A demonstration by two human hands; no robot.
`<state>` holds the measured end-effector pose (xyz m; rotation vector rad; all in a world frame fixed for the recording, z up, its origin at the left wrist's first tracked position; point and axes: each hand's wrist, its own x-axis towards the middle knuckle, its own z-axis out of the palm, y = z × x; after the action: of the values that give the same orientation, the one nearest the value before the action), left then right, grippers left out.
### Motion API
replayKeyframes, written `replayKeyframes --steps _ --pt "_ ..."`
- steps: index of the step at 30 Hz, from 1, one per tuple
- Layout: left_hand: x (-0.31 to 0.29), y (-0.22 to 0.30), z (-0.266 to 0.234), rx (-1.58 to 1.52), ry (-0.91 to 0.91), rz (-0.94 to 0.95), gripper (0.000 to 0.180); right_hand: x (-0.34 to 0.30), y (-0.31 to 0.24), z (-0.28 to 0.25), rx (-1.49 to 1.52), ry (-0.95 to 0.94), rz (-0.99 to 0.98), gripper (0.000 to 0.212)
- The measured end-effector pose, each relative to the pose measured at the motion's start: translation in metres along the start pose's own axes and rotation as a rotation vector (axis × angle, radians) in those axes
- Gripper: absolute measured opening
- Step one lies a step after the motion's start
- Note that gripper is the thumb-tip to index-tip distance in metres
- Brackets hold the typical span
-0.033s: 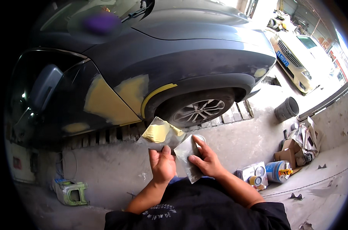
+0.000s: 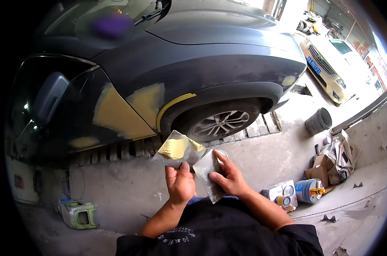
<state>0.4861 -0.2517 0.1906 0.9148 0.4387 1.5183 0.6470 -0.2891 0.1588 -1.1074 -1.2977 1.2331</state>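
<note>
In my left hand (image 2: 180,186) is a grey, flat mixing plate (image 2: 175,163), thumb on top and fingers beneath. A thick mound of pale yellow putty (image 2: 174,147) lies on it, with more along its right edge. My right hand (image 2: 229,176) grips a grey, smeared putty spreader (image 2: 209,170) between thumb and fingers; its upper left edge meets or overlaps the plate's right side. Beyond my hands stands a dark grey car (image 2: 227,64). Dull yellow filler patches (image 2: 116,112) cover its door and fender, and a yellow strip (image 2: 173,106) follows the wheel arch.
A round pale rim (image 2: 221,152) shows partly behind my right fingers. On the floor to the right are a dark bucket (image 2: 318,121), a blue-and-white can (image 2: 308,190) and cardboard boxes (image 2: 317,171). A green-grey stool (image 2: 79,214) stands left; a white car (image 2: 330,68) is parked far right.
</note>
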Motion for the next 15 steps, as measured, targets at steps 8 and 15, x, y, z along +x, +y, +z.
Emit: replayKeyframes --steps 8,15 --pt "0.003 0.006 -0.008 0.057 -0.164 -0.015 0.040 0.018 0.003 -0.018 -0.175 -0.002 -0.141 0.072" --pt "0.006 0.011 -0.017 0.123 -0.192 0.025 0.037 0.032 -0.016 -0.017 -0.251 -0.021 -0.252 0.070"
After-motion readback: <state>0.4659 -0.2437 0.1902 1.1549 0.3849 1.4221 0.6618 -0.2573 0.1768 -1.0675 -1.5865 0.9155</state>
